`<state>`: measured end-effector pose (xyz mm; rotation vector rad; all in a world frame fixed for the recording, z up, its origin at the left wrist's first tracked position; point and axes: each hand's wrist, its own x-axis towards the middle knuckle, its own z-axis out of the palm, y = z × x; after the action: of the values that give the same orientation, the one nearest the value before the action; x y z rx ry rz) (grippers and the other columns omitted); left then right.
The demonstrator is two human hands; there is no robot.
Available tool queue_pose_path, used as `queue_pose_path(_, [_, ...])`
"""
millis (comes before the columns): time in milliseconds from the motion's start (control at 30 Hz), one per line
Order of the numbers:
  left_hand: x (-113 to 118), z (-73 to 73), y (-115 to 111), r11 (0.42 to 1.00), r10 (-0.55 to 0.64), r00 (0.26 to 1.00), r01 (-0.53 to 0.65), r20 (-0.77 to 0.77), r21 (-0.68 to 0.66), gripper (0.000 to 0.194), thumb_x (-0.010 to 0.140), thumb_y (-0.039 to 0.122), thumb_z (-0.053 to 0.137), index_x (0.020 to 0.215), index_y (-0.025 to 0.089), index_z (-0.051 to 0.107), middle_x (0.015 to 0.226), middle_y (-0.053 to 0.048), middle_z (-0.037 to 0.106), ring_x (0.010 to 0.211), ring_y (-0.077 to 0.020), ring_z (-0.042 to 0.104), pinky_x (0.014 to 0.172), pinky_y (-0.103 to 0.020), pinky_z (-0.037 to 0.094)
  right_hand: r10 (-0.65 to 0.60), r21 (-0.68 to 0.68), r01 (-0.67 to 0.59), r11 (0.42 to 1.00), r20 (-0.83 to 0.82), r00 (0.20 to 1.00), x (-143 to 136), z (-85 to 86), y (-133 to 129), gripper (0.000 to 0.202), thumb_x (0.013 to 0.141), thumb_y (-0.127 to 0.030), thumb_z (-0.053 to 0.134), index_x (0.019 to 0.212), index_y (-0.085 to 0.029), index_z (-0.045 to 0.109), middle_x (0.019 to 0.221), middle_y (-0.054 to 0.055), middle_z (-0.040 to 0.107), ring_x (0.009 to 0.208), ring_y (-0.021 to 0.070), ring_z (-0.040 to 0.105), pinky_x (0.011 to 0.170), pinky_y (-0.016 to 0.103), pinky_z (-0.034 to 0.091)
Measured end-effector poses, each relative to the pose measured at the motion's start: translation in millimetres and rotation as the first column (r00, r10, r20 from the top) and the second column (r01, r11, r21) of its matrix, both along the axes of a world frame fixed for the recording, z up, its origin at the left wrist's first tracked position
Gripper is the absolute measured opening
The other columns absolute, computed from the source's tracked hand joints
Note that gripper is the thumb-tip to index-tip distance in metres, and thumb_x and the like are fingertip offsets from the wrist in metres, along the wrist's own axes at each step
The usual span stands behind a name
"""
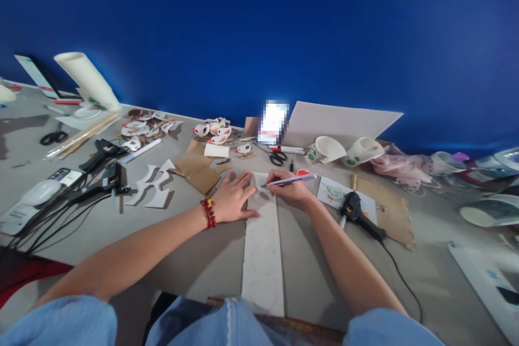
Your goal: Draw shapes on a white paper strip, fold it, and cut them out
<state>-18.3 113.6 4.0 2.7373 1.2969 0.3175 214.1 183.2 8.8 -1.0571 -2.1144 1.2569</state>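
White paper strip [263,265] is laid lengthwise, near to far; its left edge is touched by the spread left hand [232,198]; over its far end, a pen [299,179] is pinched by the right hand [288,189]

No text, label or number can be read.

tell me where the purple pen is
In the head view, the purple pen is just right of centre, in the right hand, tip over the white strip.
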Motion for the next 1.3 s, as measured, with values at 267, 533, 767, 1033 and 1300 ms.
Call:
queue_pose_path(267, [-11,-4.6,33,0.990,-0.102,0.994,0.098,-0.036,-0.097,0.084,0.083,0.072,0.049,0.145,0.017,0.035,0.154,-0.019,0.032,0.140,-0.0310,0.033,0.113,-0.055,0.015,-0.053,0.045,0.056,0.997,-0.066,0.996,-2,-3.7,-3,0.002,0.074,-0.018,0.057,0.077,-0.018,0.057,0.060,-0.004,0.058,0.054,0.0110,0.053,0.052,0.020,0.041])
queue_pose_path(533, [-37,11.6,48,0.932,-0.278,0.959,0.256,-0.052,-0.257,0.093,0.076,0.070,0.059,0.151,0.028,0.024,0.157,-0.011,0.027,0.145,-0.0296,0.022,0.115,-0.052,0.010,-0.070,0.124,0.071,0.990,-0.011,0.997,-18,-3.2,-27,0.004,0.075,-0.015,0.057,0.075,-0.020,0.056,0.061,-0.004,0.059,0.056,0.0111,0.054,0.054,0.020,0.040])
queue_pose_path(767, [-37,17.2,38,0.897,-0.318,0.948,0.305,0.014,-0.319,0.084,0.073,0.065,0.067,0.143,0.030,0.039,0.155,-0.010,0.033,0.143,-0.0312,0.028,0.114,-0.056,0.016,-0.131,0.199,0.105,0.974,0.124,0.984,-20,1.4,-60,0.003,0.082,-0.023,0.057,0.081,-0.021,0.059,0.070,-0.003,0.061,0.061,0.0130,0.053,0.058,0.023,0.037])
queue_pose_path(1033, [-19,-5.5,14,0.976,-0.155,0.970,0.180,0.185,-0.125,0.087,0.076,0.066,0.064,0.145,0.023,0.032,0.149,-0.016,0.042,0.140,-0.0310,0.035,0.114,-0.059,0.012,-0.066,0.215,0.027,0.976,0.173,0.983,-16,5.9,-48,0.004,0.081,-0.020,0.058,0.084,-0.021,0.060,0.079,-0.001,0.065,0.071,0.0155,0.058,0.066,0.024,0.042])
queue_pose_path(1300, [-21,-11.2,18,0.968,-0.152,0.954,0.196,0.259,-0.155,0.088,0.076,0.072,0.059,0.144,0.024,0.032,0.150,-0.013,0.041,0.140,-0.0313,0.034,0.115,-0.055,0.005,-0.057,0.273,0.026,0.962,0.107,0.993,-13,-8.4,-51,0.010,0.086,-0.023,0.054,0.090,-0.022,0.064,0.085,0.003,0.070,0.077,0.0181,0.063,0.072,0.028,0.046])
